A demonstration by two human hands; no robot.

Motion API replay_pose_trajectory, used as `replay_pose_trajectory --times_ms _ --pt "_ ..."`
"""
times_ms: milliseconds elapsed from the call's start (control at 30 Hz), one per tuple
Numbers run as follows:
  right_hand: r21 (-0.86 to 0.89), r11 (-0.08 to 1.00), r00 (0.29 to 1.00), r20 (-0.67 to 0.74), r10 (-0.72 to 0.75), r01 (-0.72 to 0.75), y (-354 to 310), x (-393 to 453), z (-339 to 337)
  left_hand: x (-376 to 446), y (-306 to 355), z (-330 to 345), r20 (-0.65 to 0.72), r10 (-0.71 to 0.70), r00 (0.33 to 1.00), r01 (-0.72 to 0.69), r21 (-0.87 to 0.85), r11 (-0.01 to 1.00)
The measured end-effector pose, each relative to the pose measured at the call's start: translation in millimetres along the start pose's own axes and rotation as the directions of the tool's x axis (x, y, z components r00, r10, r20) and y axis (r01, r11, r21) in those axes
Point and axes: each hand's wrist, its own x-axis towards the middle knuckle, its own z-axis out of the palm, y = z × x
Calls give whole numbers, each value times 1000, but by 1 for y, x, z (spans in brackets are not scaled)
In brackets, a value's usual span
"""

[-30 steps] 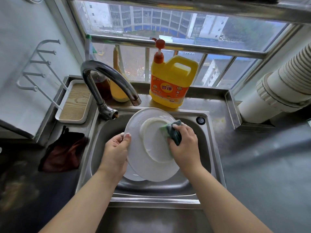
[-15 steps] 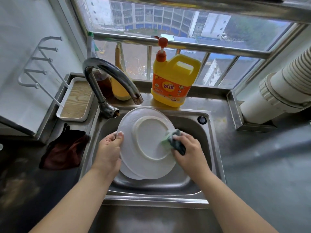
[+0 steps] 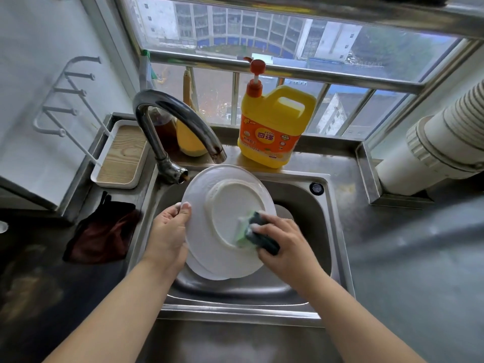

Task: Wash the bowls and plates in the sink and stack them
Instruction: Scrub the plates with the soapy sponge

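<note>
A white plate point(image 3: 209, 195) is held tilted over the steel sink point(image 3: 309, 205), its underside with the round foot ring facing me. My left hand point(image 3: 167, 231) grips its left rim, thumb on the back. My right hand point(image 3: 282, 242) holds a green sponge point(image 3: 251, 231) and presses it on the lower right of the foot ring. The edge of a second white plate point(image 3: 201, 271) shows just behind the first one's lower edge.
The curved tap point(image 3: 178, 119) arches over the plate's top left. A yellow detergent jug point(image 3: 272, 127) stands behind the sink. A white tray with a wooden base point(image 3: 120, 158) and a dark red cloth point(image 3: 102, 234) lie left. A white ribbed duct point(image 3: 445, 142) sits right.
The sponge in my right hand has slid from the plate's upper right down to its lower right. The plate has shifted a little to the left in my left hand.
</note>
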Motion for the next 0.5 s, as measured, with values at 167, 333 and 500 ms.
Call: replay_pose_trajectory --times_ms 167,333,500 --pt "-28 968 961 -131 243 -249 6 25 -13 -4 -4 7 16 -10 1000 9 52 999" --pt "76 991 980 -158 123 -112 -36 49 -3 -9 -5 19 42 28 999 -32 101 994" --pt "90 992 996 -12 -88 89 -31 14 11 1 4 8 4 26 1000 -26 30 999"
